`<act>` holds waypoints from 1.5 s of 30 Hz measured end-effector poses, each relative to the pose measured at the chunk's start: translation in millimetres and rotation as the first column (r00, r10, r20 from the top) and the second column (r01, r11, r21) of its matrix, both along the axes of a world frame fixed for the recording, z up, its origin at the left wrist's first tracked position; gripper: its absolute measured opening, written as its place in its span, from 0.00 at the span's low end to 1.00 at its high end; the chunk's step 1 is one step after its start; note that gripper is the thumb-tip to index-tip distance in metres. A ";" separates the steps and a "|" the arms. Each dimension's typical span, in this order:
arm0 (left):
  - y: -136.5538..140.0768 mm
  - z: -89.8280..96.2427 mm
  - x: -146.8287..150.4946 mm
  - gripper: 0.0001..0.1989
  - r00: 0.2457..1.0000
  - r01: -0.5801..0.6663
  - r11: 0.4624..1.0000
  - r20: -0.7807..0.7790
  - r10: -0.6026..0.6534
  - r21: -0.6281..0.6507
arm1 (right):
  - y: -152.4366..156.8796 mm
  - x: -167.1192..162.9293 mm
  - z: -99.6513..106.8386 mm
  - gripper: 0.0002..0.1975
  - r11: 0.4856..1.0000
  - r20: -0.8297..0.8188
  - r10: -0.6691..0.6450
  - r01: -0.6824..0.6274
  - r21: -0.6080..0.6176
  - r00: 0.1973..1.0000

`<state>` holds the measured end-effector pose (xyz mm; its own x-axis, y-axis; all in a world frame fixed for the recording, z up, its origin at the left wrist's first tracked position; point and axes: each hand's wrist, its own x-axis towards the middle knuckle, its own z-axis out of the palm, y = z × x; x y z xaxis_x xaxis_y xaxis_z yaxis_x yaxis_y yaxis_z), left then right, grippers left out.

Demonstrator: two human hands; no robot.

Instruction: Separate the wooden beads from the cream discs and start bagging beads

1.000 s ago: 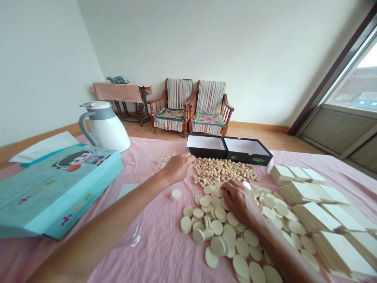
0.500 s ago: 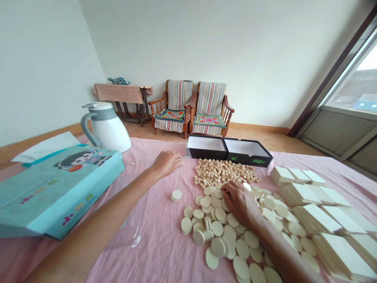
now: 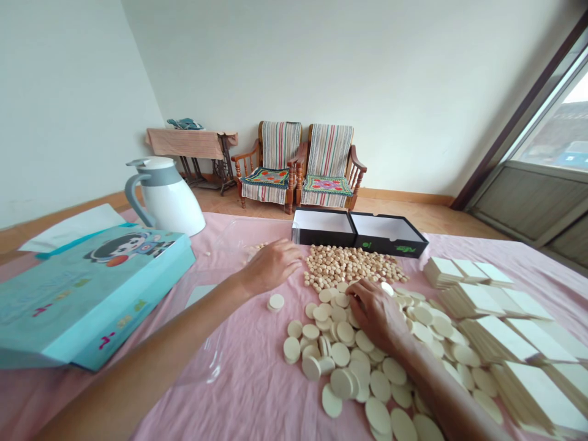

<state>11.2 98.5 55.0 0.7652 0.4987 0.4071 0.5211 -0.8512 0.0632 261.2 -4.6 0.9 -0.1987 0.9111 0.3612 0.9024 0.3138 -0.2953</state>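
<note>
My left hand (image 3: 272,267) hovers palm down just left of a heap of small wooden beads (image 3: 353,264). Its fingers reach loosely toward the heap, and I see nothing held in them. A few beads (image 3: 256,250) lie behind that hand in a clear plastic tray (image 3: 239,231). My right hand (image 3: 377,309) rests on spread round wooden discs (image 3: 340,354), close to the beads' near edge. The right fingers are loosely bent; their tips are partly hidden among the discs. A small stack of discs (image 3: 275,302) sits apart, below my left hand.
A second clear tray (image 3: 202,361) lies under my left forearm. At left are a light blue box (image 3: 124,288) and a white jug (image 3: 172,199). Black open boxes (image 3: 386,236) stand behind the beads. Square wooden sheets (image 3: 500,334) are stacked at right on a pink cloth (image 3: 257,380).
My left hand has moved right and slightly nearer to me, from over the clear tray toward the bead heap. Beads in that tray now show. My right hand has stayed on the discs.
</note>
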 end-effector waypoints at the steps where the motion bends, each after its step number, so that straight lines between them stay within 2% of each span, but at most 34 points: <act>1: -5.3 -3.0 8.1 0.07 0.998 0.038 0.999 -0.049 -0.040 -0.032 | -0.2 0.1 0.1 0.09 1.000 -0.003 0.000 0.000 -0.002 1.000; 3: -12.0 -12.1 22.6 0.05 0.990 0.028 0.995 -0.138 -0.041 -0.091 | -0.5 0.2 0.4 0.09 1.000 -0.007 0.004 -0.004 -0.002 1.000; 5: -13.1 -23.4 33.3 0.02 0.978 -0.041 0.993 -0.208 0.016 -0.113 | -0.7 0.2 1.0 0.09 1.000 -0.009 0.011 -0.011 0.001 1.000; 8: -8.2 -39.1 42.1 0.04 0.956 -0.143 0.983 -0.272 0.108 -0.113 | -0.5 0.1 1.6 0.09 1.000 -0.012 0.018 -0.018 0.009 1.000; 11: -3.2 -49.2 45.2 0.04 0.949 -0.197 0.972 -0.273 0.156 -0.128 | 0.0 0.4 1.0 0.09 1.000 -0.016 0.019 -0.019 0.022 1.000; 14: -3.4 -50.1 44.5 0.03 0.961 -0.184 0.971 -0.237 0.145 -0.151 | 0.4 0.8 0.0 0.09 0.999 -0.018 0.017 -0.016 0.033 1.000; 16: -5.6 -43.1 41.4 0.05 0.977 -0.143 0.977 -0.182 0.113 -0.161 | 0.3 0.9 -0.2 0.09 0.999 -0.013 0.016 -0.015 0.028 1.000; 19: -6.1 -20.7 31.6 0.06 0.992 -0.118 0.986 -0.050 0.112 -0.118 | 0.2 0.8 0.2 0.09 1.000 -0.001 0.013 -0.013 0.020 1.000; 24: 11.3 21.1 3.2 0.06 0.953 -0.288 0.957 0.103 0.285 0.015 | 0.8 0.7 -0.5 0.09 1.000 0.001 0.012 -0.012 0.026 1.000; 26: 17.5 28.6 -6.0 0.05 0.922 -0.378 0.924 0.104 0.372 0.049 | 1.0 0.7 -1.0 0.09 0.999 -0.003 0.013 -0.013 0.033 1.000; 28: 17.5 28.6 -9.0 0.03 0.905 -0.423 0.900 0.106 0.413 0.107 | 1.0 0.6 -1.1 0.08 0.999 -0.004 0.012 -0.012 0.037 1.000; 30: 11.1 21.5 -4.6 0.05 0.926 -0.376 0.913 0.097 0.364 0.161 | 0.6 0.5 -0.8 0.08 0.999 -0.003 0.010 -0.009 0.035 1.000; 32: 2.2 8.6 5.5 0.09 0.969 -0.247 0.957 0.037 0.244 0.151 | 0.1 0.5 -0.1 0.08 1.000 -0.004 0.006 -0.006 0.029 1.000; 35: -6.1 -14.4 23.1 0.07 0.991 -0.087 0.996 -0.106 0.085 -0.017 | -0.3 0.6 0.9 0.09 1.000 -0.010 0.010 -0.010 0.027 1.000; 39: -1.1 -35.3 37.1 0.11 0.975 -0.135 0.984 -0.192 0.110 -0.118 | 0.0 0.7 1.3 0.10 0.999 -0.016 0.019 -0.019 0.028 1.000; 45: 8.2 -48.3 42.3 0.10 0.973 -0.119 0.978 -0.214 0.082 -0.169 | 0.2 0.0 1.9 0.09 1.000 -0.014 0.008 -0.008 0.015 1.000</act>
<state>53.6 106.7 6.7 0.7648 0.6280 0.1438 0.6213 -0.7780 0.0936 261.2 -4.5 2.8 -0.2004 0.9040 0.3776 0.8957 0.3252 -0.3031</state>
